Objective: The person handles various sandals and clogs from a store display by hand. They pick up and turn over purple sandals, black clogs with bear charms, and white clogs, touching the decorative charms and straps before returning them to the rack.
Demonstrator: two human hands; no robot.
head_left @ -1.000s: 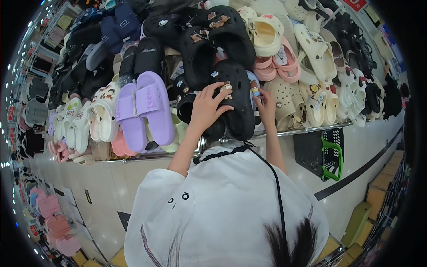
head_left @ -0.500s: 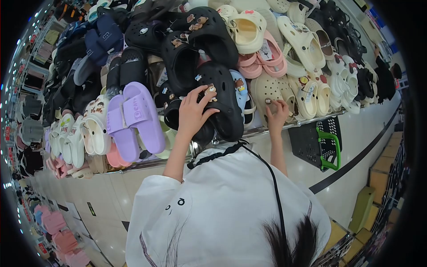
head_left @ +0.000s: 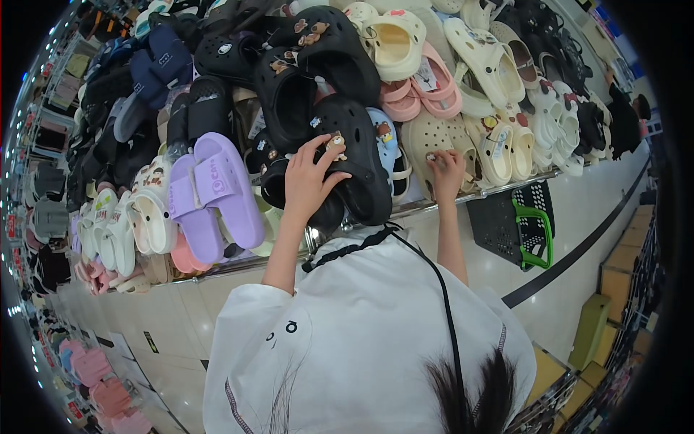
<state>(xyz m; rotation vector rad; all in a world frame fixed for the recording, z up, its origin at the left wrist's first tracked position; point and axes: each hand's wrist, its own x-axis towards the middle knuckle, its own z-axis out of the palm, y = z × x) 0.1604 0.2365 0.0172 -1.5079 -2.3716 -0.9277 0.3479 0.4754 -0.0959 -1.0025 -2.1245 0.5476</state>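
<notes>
My left hand (head_left: pixel 309 181) rests on a black clog (head_left: pixel 365 170), its fingers apart beside a small bear charm (head_left: pixel 335 147) on the clog's upper. My right hand (head_left: pixel 445 173) touches the front of a beige clog (head_left: pixel 421 137), fingers bent around a small charm there. Between the two hands lies a light blue clog (head_left: pixel 385 141) with cartoon charms. Left of my left hand sits a pair of purple slides (head_left: pixel 228 192). Above the hands are more black clogs (head_left: pixel 285 101) and a pink pair (head_left: pixel 434 90).
Many shoes are heaped across the display, which has a metal front rail (head_left: pixel 499 189). A dark basket with a green handle (head_left: pixel 535 239) stands on the floor at the right. Boxes (head_left: pixel 616 298) line the lower right, and pink goods (head_left: pixel 90 365) hang at the lower left.
The view has shifted slightly, so the shoes appear a little further left. My right hand's fingers have bent more at the beige clog. My left hand stays on the black clog.
</notes>
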